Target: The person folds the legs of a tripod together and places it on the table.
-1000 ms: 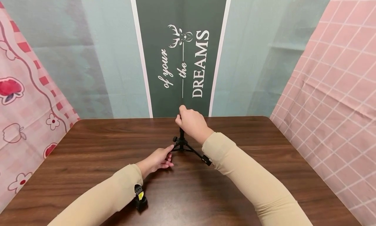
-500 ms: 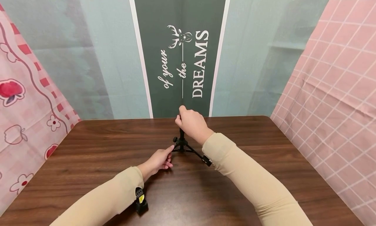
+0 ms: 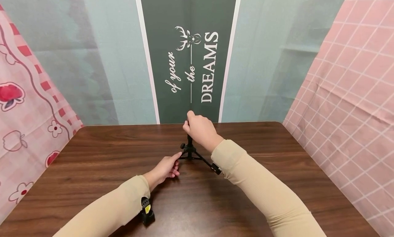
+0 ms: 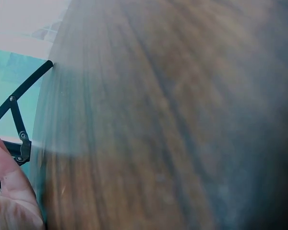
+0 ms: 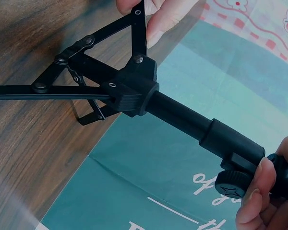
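Head view first: a black tripod (image 3: 189, 149) is upright around the middle of the table (image 3: 261, 151), the right hand (image 3: 201, 129) has its grip curled round the upper part (so the top's hidden), and the left hand (image 3: 165, 168) pinches one leg (image 3: 184, 153) down low. Can't tell where the other leg (image 3: 203, 158) ends, it runs into a black block (image 3: 216, 168) by the right sleeve (image 3: 261, 185). The backdrop (image 3: 167, 11) says "of your", "the" and "DREAMS", all sideways, next to a deer head (image 3: 194, 38). There's a yellow label (image 3: 148, 208) on the black device (image 3: 147, 217) at the left wrist, too tiny to read. Left wrist view is mostly blurry table; tripod and hand are chopped off at the left edge. Right wrist view is way clearer: right fingers curled at the end of the pole (image 5: 177, 115), touching near a knob (image 5: 232, 184) with a star-like outline, hand cropped on the right. The left hand, cut off up top, pinches a leg. That knob covers part of "of your", and only "th" shows at the bottom.
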`<state>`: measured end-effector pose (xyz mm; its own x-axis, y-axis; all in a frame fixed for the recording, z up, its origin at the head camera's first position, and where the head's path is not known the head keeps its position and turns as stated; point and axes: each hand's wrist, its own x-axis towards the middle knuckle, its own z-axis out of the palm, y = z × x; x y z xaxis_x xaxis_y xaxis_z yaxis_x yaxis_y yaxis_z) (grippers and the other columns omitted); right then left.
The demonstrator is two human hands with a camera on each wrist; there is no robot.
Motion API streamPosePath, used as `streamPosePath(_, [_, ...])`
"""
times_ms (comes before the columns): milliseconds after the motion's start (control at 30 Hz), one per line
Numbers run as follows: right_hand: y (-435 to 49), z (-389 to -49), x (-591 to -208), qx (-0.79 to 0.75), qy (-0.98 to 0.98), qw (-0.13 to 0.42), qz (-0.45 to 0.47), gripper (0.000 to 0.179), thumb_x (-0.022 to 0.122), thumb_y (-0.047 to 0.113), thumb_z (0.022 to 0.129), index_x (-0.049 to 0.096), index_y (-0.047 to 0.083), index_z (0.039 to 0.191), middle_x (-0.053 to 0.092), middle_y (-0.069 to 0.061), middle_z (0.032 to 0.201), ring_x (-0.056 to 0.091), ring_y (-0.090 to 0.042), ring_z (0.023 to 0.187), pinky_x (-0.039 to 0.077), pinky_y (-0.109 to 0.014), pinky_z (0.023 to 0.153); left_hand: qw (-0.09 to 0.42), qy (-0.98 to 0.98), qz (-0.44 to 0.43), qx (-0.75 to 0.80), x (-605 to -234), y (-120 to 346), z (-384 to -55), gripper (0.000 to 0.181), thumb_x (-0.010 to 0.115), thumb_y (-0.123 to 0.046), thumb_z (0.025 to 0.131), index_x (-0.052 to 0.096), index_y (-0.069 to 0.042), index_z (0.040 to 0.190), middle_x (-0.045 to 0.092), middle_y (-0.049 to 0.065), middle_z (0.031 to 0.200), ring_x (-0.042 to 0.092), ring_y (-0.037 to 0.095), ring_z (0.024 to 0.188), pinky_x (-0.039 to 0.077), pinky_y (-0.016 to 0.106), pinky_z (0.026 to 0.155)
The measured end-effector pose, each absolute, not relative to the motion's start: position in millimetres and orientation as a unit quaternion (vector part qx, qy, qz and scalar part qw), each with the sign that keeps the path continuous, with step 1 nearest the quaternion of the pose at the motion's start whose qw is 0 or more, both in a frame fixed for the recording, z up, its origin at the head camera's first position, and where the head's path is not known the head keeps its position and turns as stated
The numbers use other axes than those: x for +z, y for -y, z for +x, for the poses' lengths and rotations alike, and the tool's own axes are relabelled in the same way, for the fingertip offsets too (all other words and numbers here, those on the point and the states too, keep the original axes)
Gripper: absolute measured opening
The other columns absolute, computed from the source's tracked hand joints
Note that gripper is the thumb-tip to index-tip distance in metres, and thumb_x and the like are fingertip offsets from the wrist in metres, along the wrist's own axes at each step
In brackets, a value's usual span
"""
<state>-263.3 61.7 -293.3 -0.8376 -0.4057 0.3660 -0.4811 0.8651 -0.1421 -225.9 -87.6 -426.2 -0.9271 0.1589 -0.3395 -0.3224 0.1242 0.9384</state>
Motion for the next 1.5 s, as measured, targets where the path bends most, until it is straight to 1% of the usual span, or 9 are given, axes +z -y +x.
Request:
streamPosePath(500, [-60, -263, -292, 0.12, 0.949, 0.172, 0.236, 0.015, 0.048, 0.016, 0.092, 0.042, 0.008, 0.082, 0.043, -0.002, 0.052, 0.045, -0.016, 0.04, 0.034, -0.026, 0.041, 0.161, -0.723, -0.071, 0.668, -422, 88, -223, 0.044, 0.047, -0.044, 0.091, 0.043, -0.011, 0.063, 0.043, -0.001, 0.054, 0.048, 0.007, 0.04, 0.036, 0.018, 0.04])
streamPosePath(733, [-63, -263, -294, 0.122, 0.951, 0.156, 0.236, 0.015, 0.047, 0.016, 0.093, 0.042, 0.008, 0.082, 0.042, -0.001, 0.052, 0.043, -0.015, 0.04, 0.032, -0.025, 0.042, 0.172, -0.714, -0.061, 0.676, -425, 85, -223, 0.044, 0.047, -0.043, 0.092, 0.042, -0.012, 0.062, 0.042, -0.001, 0.054, 0.047, 0.007, 0.04, 0.036, 0.017, 0.04])
streamPosePath(867, [-63, -264, -293, 0.123, 0.95, 0.162, 0.237, 0.015, 0.047, 0.016, 0.093, 0.042, 0.008, 0.082, 0.042, -0.002, 0.052, 0.043, -0.015, 0.04, 0.032, -0.026, 0.042, 0.169, -0.709, -0.059, 0.682, -425, 85, -224, 0.044, 0.047, -0.044, 0.092, 0.042, -0.012, 0.063, 0.041, -0.001, 0.053, 0.046, 0.006, 0.039, 0.036, 0.017, 0.039])
streamPosePath(967, [-63, -263, -292, 0.123, 0.951, 0.16, 0.235, 0.014, 0.047, 0.016, 0.093, 0.042, 0.008, 0.083, 0.043, -0.002, 0.052, 0.044, -0.015, 0.04, 0.033, -0.026, 0.042, 0.17, -0.707, -0.054, 0.685, -420, 85, -223, 0.044, 0.045, -0.042, 0.094, 0.042, -0.011, 0.063, 0.041, -0.001, 0.054, 0.045, 0.006, 0.039, 0.036, 0.017, 0.039])
streamPosePath(1100, [-63, -262, -292, 0.121, 0.954, 0.148, 0.232, 0.013, 0.047, 0.016, 0.093, 0.043, 0.008, 0.084, 0.043, -0.002, 0.053, 0.044, -0.015, 0.041, 0.034, -0.026, 0.043, 0.176, -0.704, -0.046, 0.686, -404, 84, -213, 0.042, 0.042, -0.035, 0.096, 0.042, -0.009, 0.063, 0.041, -0.001, 0.054, 0.044, 0.006, 0.04, 0.036, 0.016, 0.04])
streamPosePath(1200, [-63, -262, -292, 0.122, 0.953, 0.151, 0.232, 0.013, 0.047, 0.016, 0.093, 0.043, 0.008, 0.084, 0.044, -0.002, 0.053, 0.044, -0.015, 0.041, 0.034, -0.026, 0.043, 0.177, -0.703, -0.043, 0.688, -393, 82, -206, 0.041, 0.041, -0.032, 0.097, 0.042, -0.008, 0.063, 0.041, -0.001, 0.054, 0.044, 0.005, 0.04, 0.036, 0.016, 0.041])
streamPosePath(1333, [-64, -262, -292, 0.121, 0.952, 0.155, 0.233, 0.014, 0.047, 0.017, 0.093, 0.043, 0.007, 0.084, 0.043, -0.002, 0.052, 0.044, -0.015, 0.04, 0.034, -0.026, 0.042, 0.178, -0.699, -0.039, 0.691, -388, 82, -203, 0.041, 0.041, -0.032, 0.097, 0.042, -0.008, 0.064, 0.041, -0.001, 0.054, 0.044, 0.005, 0.041, 0.036, 0.016, 0.042])
streamPosePath(1500, [-64, -260, -291, 0.122, 0.953, 0.149, 0.235, 0.014, 0.047, 0.017, 0.094, 0.043, 0.007, 0.084, 0.043, -0.002, 0.052, 0.044, -0.015, 0.04, 0.033, -0.025, 0.042, 0.183, -0.695, -0.038, 0.694, -392, 83, -205, 0.041, 0.04, -0.033, 0.097, 0.042, -0.008, 0.064, 0.041, -0.002, 0.054, 0.044, 0.005, 0.04, 0.036, 0.016, 0.042])
